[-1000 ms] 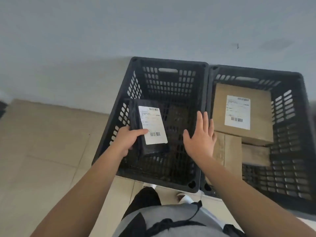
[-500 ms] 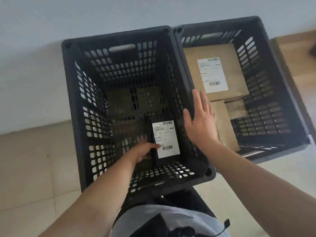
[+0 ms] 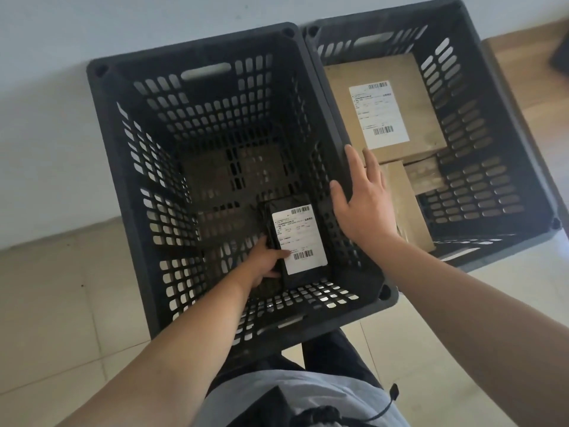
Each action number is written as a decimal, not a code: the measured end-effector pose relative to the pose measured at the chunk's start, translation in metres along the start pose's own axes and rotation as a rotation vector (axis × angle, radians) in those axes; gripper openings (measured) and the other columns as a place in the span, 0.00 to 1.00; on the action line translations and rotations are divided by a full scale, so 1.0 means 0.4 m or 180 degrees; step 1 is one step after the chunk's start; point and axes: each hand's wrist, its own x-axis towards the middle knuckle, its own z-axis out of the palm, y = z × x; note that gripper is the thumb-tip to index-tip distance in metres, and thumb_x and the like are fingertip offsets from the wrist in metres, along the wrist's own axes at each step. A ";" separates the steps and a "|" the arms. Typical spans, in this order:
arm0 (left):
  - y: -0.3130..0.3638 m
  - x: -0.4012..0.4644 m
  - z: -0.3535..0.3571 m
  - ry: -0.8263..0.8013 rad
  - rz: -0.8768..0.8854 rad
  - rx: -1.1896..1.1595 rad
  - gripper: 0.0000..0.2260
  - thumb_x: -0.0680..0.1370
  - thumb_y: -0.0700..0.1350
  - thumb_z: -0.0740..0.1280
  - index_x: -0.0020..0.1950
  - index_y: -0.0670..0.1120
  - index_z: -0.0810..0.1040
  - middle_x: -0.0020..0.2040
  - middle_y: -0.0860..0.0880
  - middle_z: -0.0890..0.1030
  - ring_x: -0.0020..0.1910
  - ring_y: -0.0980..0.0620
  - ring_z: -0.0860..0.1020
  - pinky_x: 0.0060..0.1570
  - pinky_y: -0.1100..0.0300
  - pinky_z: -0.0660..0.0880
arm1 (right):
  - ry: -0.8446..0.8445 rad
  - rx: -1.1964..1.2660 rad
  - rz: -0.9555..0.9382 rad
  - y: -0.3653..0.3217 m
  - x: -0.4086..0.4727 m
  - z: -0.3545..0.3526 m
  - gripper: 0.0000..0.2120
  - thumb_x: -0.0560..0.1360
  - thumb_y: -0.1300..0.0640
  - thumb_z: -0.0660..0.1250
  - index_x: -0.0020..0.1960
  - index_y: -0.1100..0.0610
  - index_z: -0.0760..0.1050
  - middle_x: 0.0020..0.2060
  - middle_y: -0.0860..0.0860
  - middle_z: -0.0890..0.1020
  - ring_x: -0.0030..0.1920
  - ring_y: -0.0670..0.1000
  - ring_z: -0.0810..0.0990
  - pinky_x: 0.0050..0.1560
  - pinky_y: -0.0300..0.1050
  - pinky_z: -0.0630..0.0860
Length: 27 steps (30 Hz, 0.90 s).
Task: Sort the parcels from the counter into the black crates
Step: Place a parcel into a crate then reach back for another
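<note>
Two black slotted crates stand side by side on the floor. Deep inside the left crate [image 3: 129, 167], my left hand [image 3: 261, 261] grips a black parcel with a white barcode label [image 3: 297, 238] near the crate's bottom, at its near right corner. My right hand [image 3: 363, 198] hovers flat with straight fingers over the shared rims of the two crates, holding nothing. The right crate [image 3: 498, 124] holds a large brown cardboard box with a white label [image 3: 385, 106] and smaller brown boxes [image 3: 409, 204] below it.
A pale wall runs behind the crates. Beige floor tiles [image 3: 52, 303] spread to the left and near side. A wooden surface edge [image 3: 529, 57] shows at the far right. My legs and grey top fill the bottom middle.
My left hand has lowered the black parcel from rim height down to the bottom of the left crate. My head has leaned over the crates. The right hand stays over the rims.
</note>
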 end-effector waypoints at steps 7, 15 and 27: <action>0.005 0.008 0.003 0.0214 0.0091 0.0141 0.43 0.75 0.40 0.76 0.81 0.55 0.53 0.76 0.47 0.72 0.73 0.40 0.71 0.68 0.35 0.71 | 0.0033 -0.0050 -0.0001 0.004 0.006 0.005 0.31 0.84 0.45 0.58 0.84 0.45 0.50 0.83 0.54 0.53 0.82 0.62 0.53 0.77 0.67 0.62; 0.137 0.018 0.039 0.1211 0.1436 0.3077 0.50 0.74 0.59 0.76 0.84 0.53 0.46 0.84 0.45 0.44 0.83 0.41 0.43 0.79 0.38 0.48 | 0.0095 -0.0031 -0.0024 0.016 0.013 0.015 0.30 0.84 0.45 0.57 0.83 0.46 0.51 0.83 0.55 0.55 0.82 0.62 0.55 0.76 0.67 0.64; 0.161 0.062 0.097 0.0858 0.1082 0.3662 0.54 0.71 0.63 0.76 0.84 0.53 0.43 0.84 0.45 0.47 0.83 0.41 0.42 0.80 0.39 0.45 | 0.0121 0.0081 -0.0092 0.019 0.014 0.018 0.30 0.84 0.45 0.57 0.83 0.47 0.52 0.81 0.56 0.59 0.80 0.61 0.60 0.74 0.67 0.67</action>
